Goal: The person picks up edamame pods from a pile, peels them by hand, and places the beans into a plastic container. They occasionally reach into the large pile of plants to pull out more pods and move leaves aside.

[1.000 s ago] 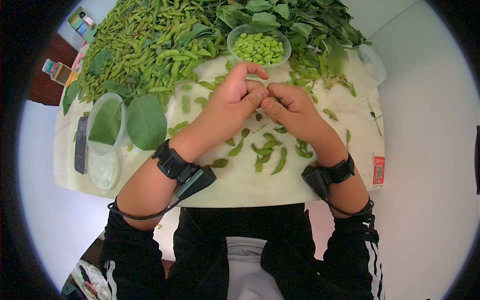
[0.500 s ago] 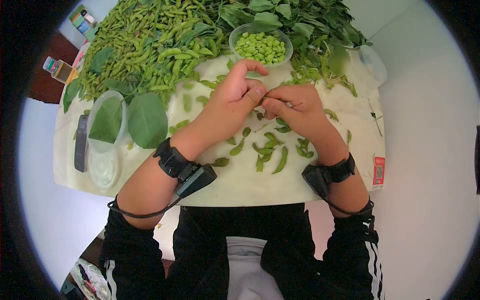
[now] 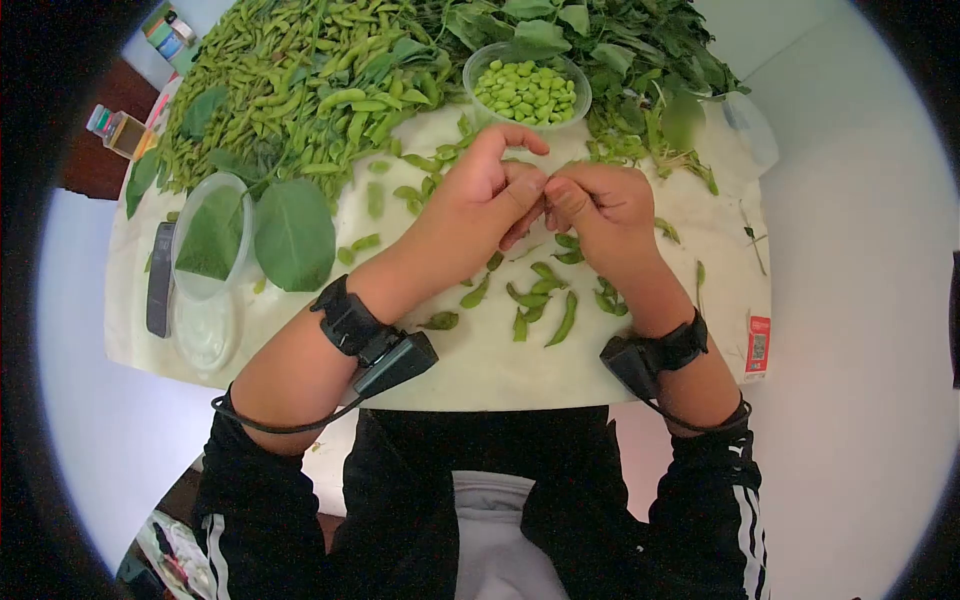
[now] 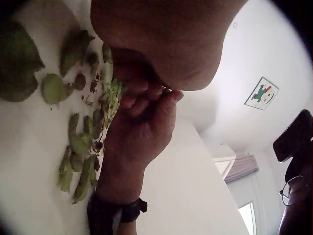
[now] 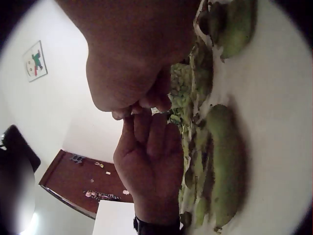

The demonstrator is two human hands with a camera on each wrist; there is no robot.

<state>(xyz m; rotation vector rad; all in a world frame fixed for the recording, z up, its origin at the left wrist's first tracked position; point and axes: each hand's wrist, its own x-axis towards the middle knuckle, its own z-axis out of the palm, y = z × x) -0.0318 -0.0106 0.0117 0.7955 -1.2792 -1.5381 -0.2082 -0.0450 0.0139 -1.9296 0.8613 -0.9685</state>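
Above the table, my left hand [image 3: 480, 200] and right hand [image 3: 605, 210] meet at the thumbs and fingertips. Between them they pinch a soybean pod [image 4: 167, 89], of which only a tiny greenish bit shows in the left wrist view; fingers hide the rest. The left index finger arches out beyond the thumb. Several loose pods [image 3: 564, 320] lie on the table below the hands, and a plump green pod [image 5: 226, 166] shows close up in the right wrist view. Just beyond the hands stands a clear bowl [image 3: 470, 92] of shelled green beans [image 3: 525, 93].
A large heap of pods [image 3: 290, 90] covers the back left, with leafy stems [image 3: 660, 40] at the back right. On the left are a clear tub [image 3: 243, 245], a big leaf [image 3: 294, 238], a dark slim device [image 3: 160, 285] and a bottle [image 3: 122, 132]. A red card [image 3: 758, 342] lies at the right edge.
The hands were slightly apart half a second ago, the right fingers holding the pod's end; now the fingertips are together again, a little farther right. The table things keep their places.
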